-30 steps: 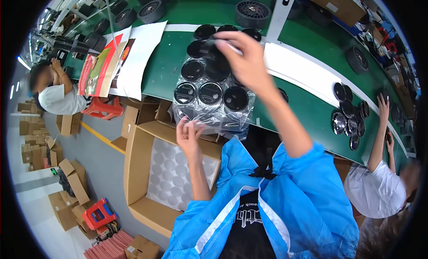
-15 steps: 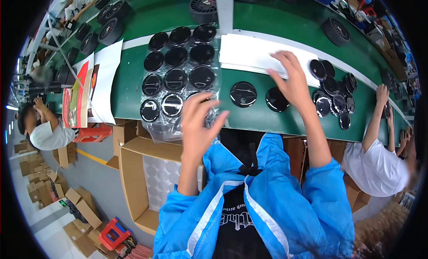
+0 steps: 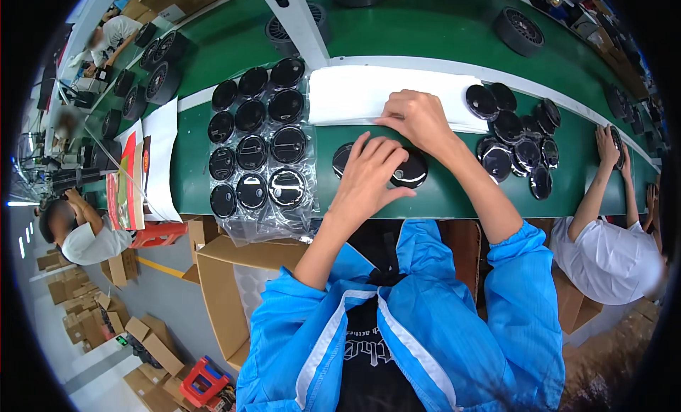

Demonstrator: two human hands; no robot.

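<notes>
My left hand (image 3: 365,176) hovers over two glossy black round caps with its fingers apart and thumb stretched out. The left cap (image 3: 342,159) is partly hidden behind the fingers; the right cap (image 3: 411,172) lies beside the fingertips. At the front edge of a stack of white sheets (image 3: 347,93), my right hand (image 3: 420,120) has its fingers pinched together. What lies between those fingertips, if anything, cannot be seen. Rows of similar black caps (image 3: 251,151) rest on clear plastic film to the left.
A loose pile of black caps (image 3: 508,127) lies right of the sheets. Beyond the white rail, black wheels (image 3: 519,30) stand on the green surface (image 3: 418,47). An open cardboard box (image 3: 220,288) sits below the table edge. At the right, a co-worker in a white shirt (image 3: 603,259) handles a wheel.
My left hand has moved right, from the film-covered caps to the two separate caps. My right hand has shifted left and its spread fingers have closed together by the sheets. The view has turned slightly.
</notes>
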